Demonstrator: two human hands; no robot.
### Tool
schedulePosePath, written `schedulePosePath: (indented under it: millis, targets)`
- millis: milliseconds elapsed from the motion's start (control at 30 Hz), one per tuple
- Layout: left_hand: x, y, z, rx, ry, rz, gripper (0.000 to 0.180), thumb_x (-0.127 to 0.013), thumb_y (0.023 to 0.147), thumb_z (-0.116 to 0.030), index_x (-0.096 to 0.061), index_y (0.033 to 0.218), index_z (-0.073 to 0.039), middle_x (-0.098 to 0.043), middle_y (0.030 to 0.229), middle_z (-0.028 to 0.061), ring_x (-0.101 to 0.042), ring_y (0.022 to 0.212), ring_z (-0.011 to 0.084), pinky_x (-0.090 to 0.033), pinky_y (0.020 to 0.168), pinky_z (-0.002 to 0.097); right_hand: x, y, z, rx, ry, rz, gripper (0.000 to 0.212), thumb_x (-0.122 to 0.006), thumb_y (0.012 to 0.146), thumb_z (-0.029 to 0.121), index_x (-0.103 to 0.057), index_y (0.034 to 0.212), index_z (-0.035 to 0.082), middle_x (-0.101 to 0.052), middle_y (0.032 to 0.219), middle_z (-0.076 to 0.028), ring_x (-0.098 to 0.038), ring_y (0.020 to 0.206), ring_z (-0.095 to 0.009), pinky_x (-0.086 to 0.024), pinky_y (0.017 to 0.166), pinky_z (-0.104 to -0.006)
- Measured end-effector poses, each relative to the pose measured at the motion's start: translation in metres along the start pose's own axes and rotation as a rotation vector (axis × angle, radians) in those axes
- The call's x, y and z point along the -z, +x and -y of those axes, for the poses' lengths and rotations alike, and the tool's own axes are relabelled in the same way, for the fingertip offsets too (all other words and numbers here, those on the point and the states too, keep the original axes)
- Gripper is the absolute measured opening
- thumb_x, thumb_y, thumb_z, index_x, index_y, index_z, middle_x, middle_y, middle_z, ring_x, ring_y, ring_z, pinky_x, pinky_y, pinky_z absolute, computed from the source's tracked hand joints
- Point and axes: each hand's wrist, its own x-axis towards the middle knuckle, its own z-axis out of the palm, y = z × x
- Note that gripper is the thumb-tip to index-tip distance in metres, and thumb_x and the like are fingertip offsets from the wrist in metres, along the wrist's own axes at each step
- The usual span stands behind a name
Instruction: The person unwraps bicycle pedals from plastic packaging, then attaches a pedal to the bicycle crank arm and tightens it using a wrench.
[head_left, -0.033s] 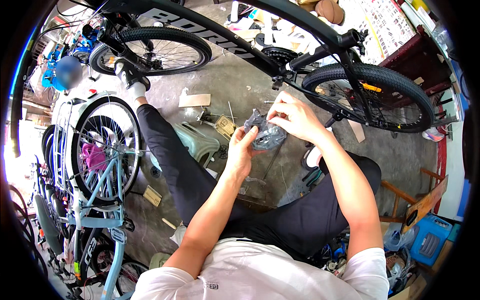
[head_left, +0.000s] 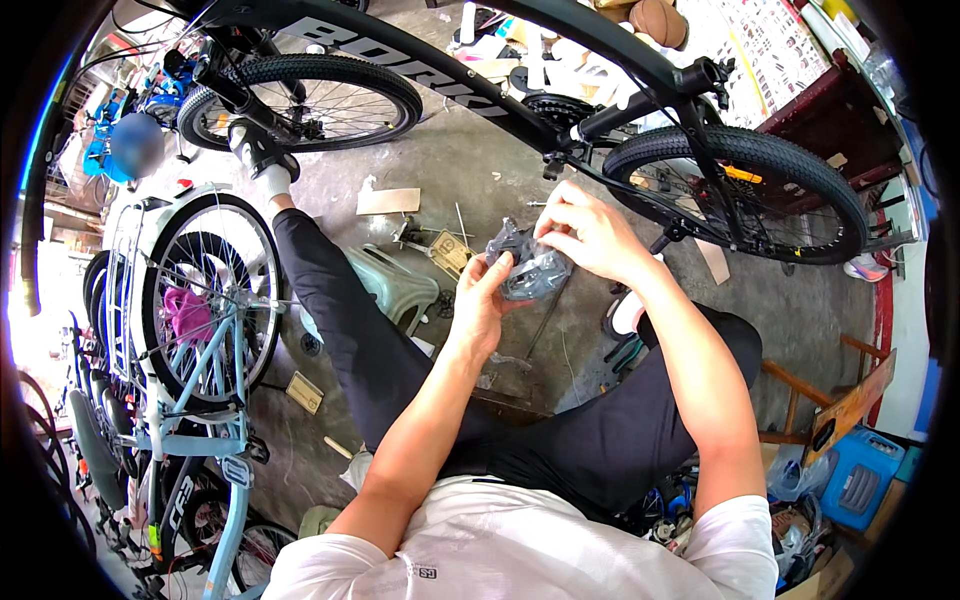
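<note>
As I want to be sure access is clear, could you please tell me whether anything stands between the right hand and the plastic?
Nothing visible does: the right hand appears to touch the upper right edge of the plastic, while the left hand holds it from the lower left.

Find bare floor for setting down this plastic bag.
Bare concrete lies between the rear wheel of the black bike and the wooden slats; another patch borders its front wheel and flat cardboard. Crowded: around the green stool left of the plastic bag, among bicycles far left, by the blue case.
</note>
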Motion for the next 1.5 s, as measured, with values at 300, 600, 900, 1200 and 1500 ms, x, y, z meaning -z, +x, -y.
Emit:
schedulePosePath:
  millis: [300,600,900,1200,1500]
  targets:
    - [0.021,0.007,-0.011,0.016,-0.069,-0.02,0.045,-0.059,0.102,-0.042,-0.058,0.134,-0.011,-0.071,0.121,0.0082,-0.073,0.102,0.0239,-0.063,0.077,0.0432,0.019,-0.007,0.015,-0.047,0.424,0.152,0.008,-0.065,0.096,0.01,-0.061,0.101,0.004,-0.07,0.088,-0.006,-0.065,0.08,-0.015,-0.052,0.074,-0.0328]
    - [0.028,0.007,-0.015,0.05,-0.148,-0.053,0.045,-0.056,0.103,-0.043,-0.058,0.135,-0.012,-0.072,0.12,0.0085,-0.074,0.099,0.0261,-0.063,0.072,0.0445,0.041,-0.016,0.013,-0.023,0.39,0.25,0.009,-0.065,0.096,0.01,-0.06,0.098,0.003,-0.07,0.082,-0.006,-0.065,0.076,-0.015,-0.05,0.072,-0.0322]
    - [0.024,0.005,-0.008,0.067,-0.059,0.024,0.045,-0.055,0.104,-0.048,-0.06,0.131,-0.012,-0.073,0.115,0.0072,-0.075,0.094,0.0234,-0.063,0.069,0.0433,0.044,-0.017,0.016,-0.079,0.045,0.324,0.024,-0.07,0.089,0.027,-0.063,0.091,0.004,-0.068,0.076,-0.011,-0.065,0.07,-0.025,-0.049,0.068,-0.0377]
    - [0.011,-0.002,-0.015,-0.179,0.146,0.064,0.036,-0.069,0.1,-0.025,-0.059,0.129,-0.006,-0.066,0.114,-0.0004,-0.06,0.105,0.0086,-0.047,0.094,0.027,0.017,-0.01,0.026,-0.011,-0.196,-0.042,0.035,-0.072,0.09,0.043,-0.065,0.1,0.009,-0.067,0.08,-0.009,-0.067,0.074,-0.027,-0.051,0.073,-0.0431]
    - [0.006,-0.003,-0.006,-0.249,0.311,0.033,0.042,-0.075,0.096,-0.017,-0.056,0.13,-0.001,-0.067,0.114,0.0042,-0.061,0.105,0.0108,-0.048,0.096,0.0276,0.004,-0.007,0.014,0.039,-0.271,0.003,0.025,-0.074,0.087,0.031,-0.072,0.1,0.01,-0.071,0.084,-0.004,-0.068,0.081,-0.027,-0.05,0.082,-0.0401]
